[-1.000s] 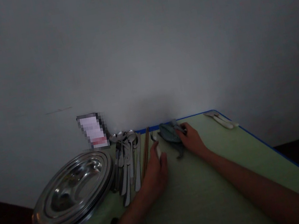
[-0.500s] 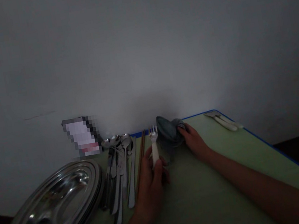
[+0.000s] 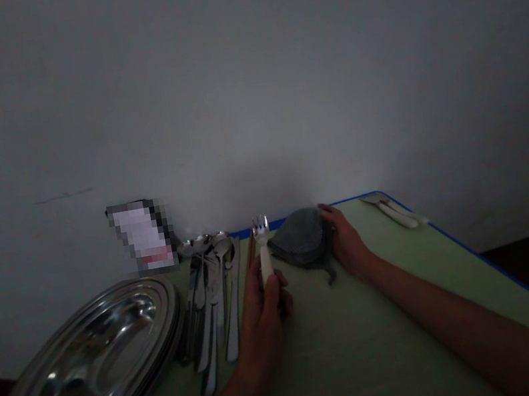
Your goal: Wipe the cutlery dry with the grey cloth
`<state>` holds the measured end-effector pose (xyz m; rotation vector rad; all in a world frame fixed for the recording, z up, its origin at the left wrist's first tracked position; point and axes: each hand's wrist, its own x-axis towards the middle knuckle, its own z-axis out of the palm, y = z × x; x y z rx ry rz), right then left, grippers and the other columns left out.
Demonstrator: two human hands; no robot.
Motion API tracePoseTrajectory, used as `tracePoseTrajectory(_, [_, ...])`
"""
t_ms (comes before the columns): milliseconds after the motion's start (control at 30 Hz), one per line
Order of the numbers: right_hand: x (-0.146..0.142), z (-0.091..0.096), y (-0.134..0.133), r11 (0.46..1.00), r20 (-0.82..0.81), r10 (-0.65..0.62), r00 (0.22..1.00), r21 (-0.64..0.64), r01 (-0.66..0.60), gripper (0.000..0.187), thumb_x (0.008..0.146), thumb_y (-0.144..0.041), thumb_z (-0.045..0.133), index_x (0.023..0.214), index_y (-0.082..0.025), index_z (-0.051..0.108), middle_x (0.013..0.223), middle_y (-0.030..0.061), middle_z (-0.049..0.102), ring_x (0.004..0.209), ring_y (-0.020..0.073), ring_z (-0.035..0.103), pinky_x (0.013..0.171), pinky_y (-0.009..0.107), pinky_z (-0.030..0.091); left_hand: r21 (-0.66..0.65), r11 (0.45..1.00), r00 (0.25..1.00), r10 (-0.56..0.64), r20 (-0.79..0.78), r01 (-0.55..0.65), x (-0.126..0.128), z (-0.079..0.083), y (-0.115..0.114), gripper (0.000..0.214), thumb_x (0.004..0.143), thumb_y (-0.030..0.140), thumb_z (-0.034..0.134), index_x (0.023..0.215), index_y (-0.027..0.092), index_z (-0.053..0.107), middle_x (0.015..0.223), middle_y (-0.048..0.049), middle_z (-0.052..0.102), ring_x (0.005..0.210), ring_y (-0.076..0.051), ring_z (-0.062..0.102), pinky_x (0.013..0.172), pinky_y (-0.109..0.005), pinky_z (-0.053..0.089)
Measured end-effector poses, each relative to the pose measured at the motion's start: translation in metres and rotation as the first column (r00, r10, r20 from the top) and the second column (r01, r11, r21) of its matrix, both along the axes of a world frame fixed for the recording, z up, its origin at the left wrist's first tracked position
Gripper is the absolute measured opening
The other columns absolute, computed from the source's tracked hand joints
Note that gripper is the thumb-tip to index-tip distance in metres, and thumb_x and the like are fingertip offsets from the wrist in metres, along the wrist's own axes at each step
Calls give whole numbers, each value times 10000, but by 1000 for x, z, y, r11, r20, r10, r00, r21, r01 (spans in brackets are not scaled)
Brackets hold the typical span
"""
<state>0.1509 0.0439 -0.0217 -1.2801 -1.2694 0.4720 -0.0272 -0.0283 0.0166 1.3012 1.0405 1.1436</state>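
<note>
My left hand (image 3: 262, 313) is closed round the white handle of a fork (image 3: 263, 247), holding it upright with the metal tines pointing up. My right hand (image 3: 348, 245) grips a grey-blue cloth (image 3: 302, 240), which hangs just right of the fork's tines, close to them; whether they touch I cannot tell. Both hands hover over the far part of a pale green table (image 3: 371, 349) with a blue edge.
A stack of steel plates (image 3: 79, 364) sits at the left edge. Several steel spoons and knives (image 3: 211, 288) and a pair of chopsticks (image 3: 250, 254) lie beside it. A white-handled utensil (image 3: 393, 211) lies at the far right corner. A grey wall stands behind.
My left hand has raised the fork from the table to upright. My right hand has lifted the cloth and brought it beside the tines. The view has drifted slightly right.
</note>
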Motion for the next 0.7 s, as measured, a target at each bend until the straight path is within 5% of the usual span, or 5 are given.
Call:
tracePoseTrajectory(167, [-18,12,-25,991,435,-94,895,128,42,546,656,-349,598,1167,-193,486,1315,142,286,1229,283,287,997,456,275,9,999,999,44,-23,-44,-2,-2,1,372,854,343,419,1196,201,382,745,27,465,536,-84,432,491,-206,361])
tracePoseTrajectory(300, [-8,18,-27,990,667,-50,743,133,-53,313,693,-347,573,977,-226,623,1231,88,455,1178,263,364,1032,469,205,7,997,993,83,-80,-83,-5,-8,8,227,853,319,419,1010,169,485,633,49,429,552,-93,418,522,-208,346])
tracePoseTrajectory(467, [22,16,-13,997,618,-52,784,-14,77,284,785,-226,396,779,-209,680,990,57,631,977,213,531,920,401,353,4,997,996,75,-57,-75,-7,-14,14,226,841,362,441,704,182,452,586,56,409,539,-95,409,522,-216,336])
tracePoseTrajectory(600, [14,16,-18,990,559,127,820,-119,-72,344,834,-242,337,785,-188,674,824,59,636,772,170,577,774,322,434,16,991,986,136,-101,-135,-10,-17,14,322,858,417,377,677,178,494,611,28,491,577,-122,468,567,-241,367])
tracePoseTrajectory(700, [-1,18,-29,990,594,115,796,1,-143,304,841,-273,370,892,-176,653,906,84,600,866,186,545,810,337,421,-7,983,974,181,-136,-184,-12,-19,15,394,862,460,329,754,167,569,721,-20,582,675,-161,533,628,-277,394])
